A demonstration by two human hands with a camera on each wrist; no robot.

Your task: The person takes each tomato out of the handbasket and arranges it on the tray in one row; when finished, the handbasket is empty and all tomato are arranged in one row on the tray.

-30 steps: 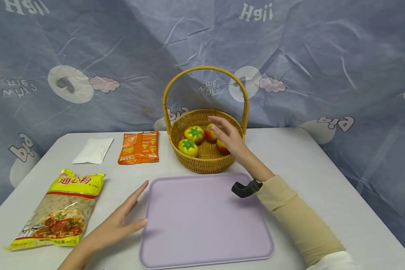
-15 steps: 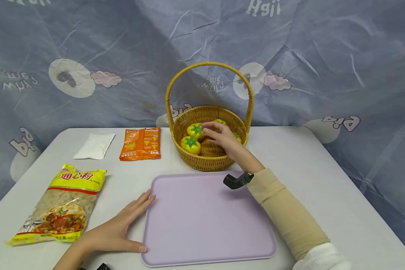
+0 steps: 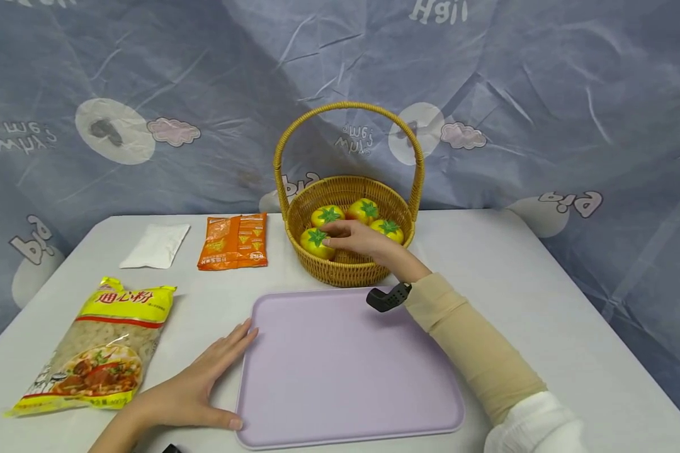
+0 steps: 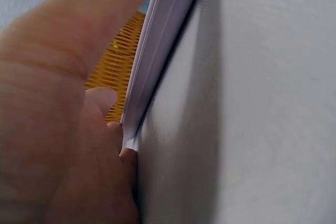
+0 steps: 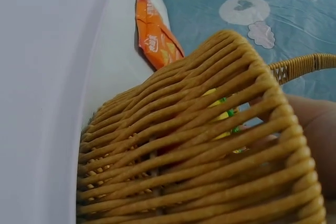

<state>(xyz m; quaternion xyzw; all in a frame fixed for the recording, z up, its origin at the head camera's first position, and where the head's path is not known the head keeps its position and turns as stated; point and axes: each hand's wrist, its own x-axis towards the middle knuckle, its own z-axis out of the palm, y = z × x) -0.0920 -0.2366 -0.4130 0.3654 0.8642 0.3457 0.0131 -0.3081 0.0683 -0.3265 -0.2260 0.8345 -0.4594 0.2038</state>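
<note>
My left hand [image 3: 187, 390] lies at the left side of the lilac tray [image 3: 351, 365], its fingers and thumb spread along the rim. The left wrist view shows the thumb [image 4: 89, 14] right at that rim. My right hand [image 3: 368, 242] reaches into the wicker basket [image 3: 345, 274] behind the tray. Its thumb and fingertips overlap the upper right of the front-left yellow tomato [image 3: 314, 245], beside its green leaf crown. Several such yellow-red tomatoes [image 3: 362, 211] sit in the basket. In the right wrist view, the basket wall [image 5: 199, 129] hides most of the hand and fruit.
A clear and yellow pasta bag [image 3: 102, 352] lies left of my left hand. An orange snack packet [image 3: 233, 242] and a white packet [image 3: 155, 245] lie left of the basket. The basket's tall handle [image 3: 348, 106] arches above it, before a printed cloth backdrop.
My right hand has moved left and forward in the basket, from the rear tomatoes to the front-left one. My left hand has come down to the tray's left rim.
</note>
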